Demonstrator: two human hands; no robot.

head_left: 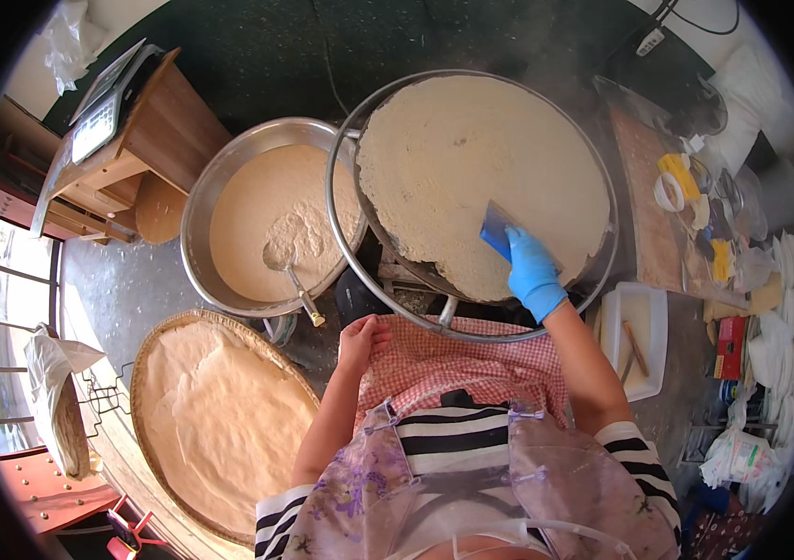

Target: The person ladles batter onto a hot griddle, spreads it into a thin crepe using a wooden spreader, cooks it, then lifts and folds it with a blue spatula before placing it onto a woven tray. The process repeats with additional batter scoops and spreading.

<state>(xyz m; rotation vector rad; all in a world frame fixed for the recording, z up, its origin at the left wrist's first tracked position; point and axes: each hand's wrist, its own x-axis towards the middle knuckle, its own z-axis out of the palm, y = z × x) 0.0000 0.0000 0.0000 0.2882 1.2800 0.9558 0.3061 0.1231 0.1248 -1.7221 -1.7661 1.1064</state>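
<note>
Pinched by the blue-gloved right hand (536, 276), 1 flat blue scraper (496, 231) is held over 1 round beige batter sheet (472, 159); the bare left hand (360, 343) is curled closed.

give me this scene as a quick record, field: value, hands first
left hand: bare, loosely curled, nothing visible in it
right hand: blue-gloved, holding blue scraper over pale batter
griddle: round, mostly covered by that batter
basin: metal, pale mix inside, ladle resting in it
tray: large, round, pale sheets inside
tub: white, wooden stick inside
</note>
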